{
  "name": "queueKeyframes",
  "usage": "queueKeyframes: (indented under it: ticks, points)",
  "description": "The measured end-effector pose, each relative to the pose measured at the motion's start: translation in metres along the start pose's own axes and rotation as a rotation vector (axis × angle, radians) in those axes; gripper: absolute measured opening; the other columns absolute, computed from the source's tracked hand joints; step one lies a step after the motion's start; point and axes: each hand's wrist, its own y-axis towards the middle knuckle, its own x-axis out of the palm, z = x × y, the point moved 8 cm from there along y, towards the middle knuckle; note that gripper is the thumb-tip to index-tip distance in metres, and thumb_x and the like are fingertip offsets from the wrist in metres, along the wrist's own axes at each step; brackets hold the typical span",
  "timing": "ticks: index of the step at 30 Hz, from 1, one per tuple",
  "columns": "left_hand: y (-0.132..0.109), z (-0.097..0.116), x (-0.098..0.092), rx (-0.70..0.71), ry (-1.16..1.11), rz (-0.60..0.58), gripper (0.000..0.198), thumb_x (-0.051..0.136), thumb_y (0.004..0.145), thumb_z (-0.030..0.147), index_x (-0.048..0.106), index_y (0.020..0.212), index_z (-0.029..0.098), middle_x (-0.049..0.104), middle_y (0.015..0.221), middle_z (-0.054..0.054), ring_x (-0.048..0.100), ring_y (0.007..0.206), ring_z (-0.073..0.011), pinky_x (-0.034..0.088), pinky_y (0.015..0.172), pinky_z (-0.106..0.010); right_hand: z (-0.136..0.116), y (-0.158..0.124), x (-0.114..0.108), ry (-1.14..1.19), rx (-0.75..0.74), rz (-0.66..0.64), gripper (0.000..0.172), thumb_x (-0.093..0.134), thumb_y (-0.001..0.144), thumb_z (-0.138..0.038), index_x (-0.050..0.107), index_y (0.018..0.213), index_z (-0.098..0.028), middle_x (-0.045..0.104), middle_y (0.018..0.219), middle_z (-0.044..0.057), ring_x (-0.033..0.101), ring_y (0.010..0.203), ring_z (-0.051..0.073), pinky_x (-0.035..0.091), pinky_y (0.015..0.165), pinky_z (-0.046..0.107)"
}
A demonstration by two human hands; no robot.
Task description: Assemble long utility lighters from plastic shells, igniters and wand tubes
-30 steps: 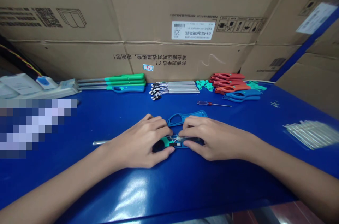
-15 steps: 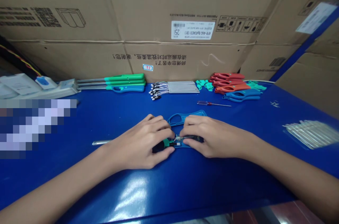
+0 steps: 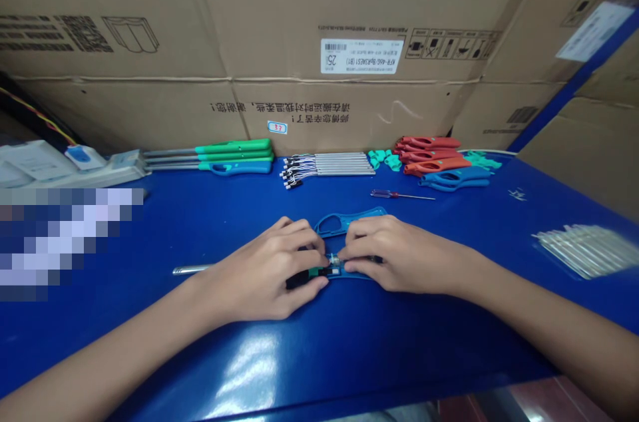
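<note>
An open utility lighter lies on the blue table, its silver tube pointing left from under my left hand. That hand is closed around the front of the blue handle half, thumb below and fingers above. Green and black parts show at its fingertips. My right hand pinches a small pale part inside the handle; its fingers hide much of it. Just behind both hands rests the other blue handle half, lying loose.
Behind are finished-looking lighters, silver tubes with wires, teal pieces, red, orange and blue handles and a screwdriver. Bagged metal sticks lie right, a power strip left. A cardboard box stands at the back.
The fingers of my right hand have shifted slightly at the small part, and less of the dark piece beneath them shows. My left hand stays in place.
</note>
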Motion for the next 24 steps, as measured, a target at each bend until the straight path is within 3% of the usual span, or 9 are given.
queueKeyframes:
  ticks: [10, 17, 24]
  points:
    - [0.001, -0.001, 0.002, -0.001, 0.032, -0.017, 0.017, 0.055, 0.094, 0.029, 0.068, 0.100, 0.020, 0.066, 0.100, -0.004, 0.060, 0.095, -0.0211, 0.042, 0.094, -0.040, 0.005, 0.001, 0.000, 0.049, 0.043, -0.011, 0.012, 0.063, 0.091, -0.019, 0.074, 0.094, -0.016, 0.069, 0.089, 0.006, 0.064, 0.084, 0.019, 0.047, 0.076, 0.030]
    - [0.001, 0.001, 0.000, 0.020, 0.038, -0.001, 0.016, 0.055, 0.094, 0.028, 0.068, 0.099, 0.020, 0.067, 0.098, -0.004, 0.060, 0.093, -0.0210, 0.043, 0.090, -0.038, 0.013, -0.001, -0.010, 0.152, 0.062, -0.007, 0.019, 0.059, 0.092, -0.019, 0.074, 0.105, -0.018, 0.075, 0.098, 0.005, 0.067, 0.087, 0.017, 0.047, 0.077, 0.027]
    - [0.000, 0.001, 0.000, 0.017, 0.029, 0.009, 0.015, 0.057, 0.093, 0.028, 0.068, 0.097, 0.020, 0.067, 0.097, -0.004, 0.060, 0.092, -0.0204, 0.044, 0.088, -0.037, 0.015, 0.000, -0.009, 0.157, 0.080, -0.049, 0.011, 0.064, 0.087, -0.013, 0.074, 0.087, -0.017, 0.070, 0.085, 0.003, 0.062, 0.077, 0.014, 0.045, 0.072, 0.024]
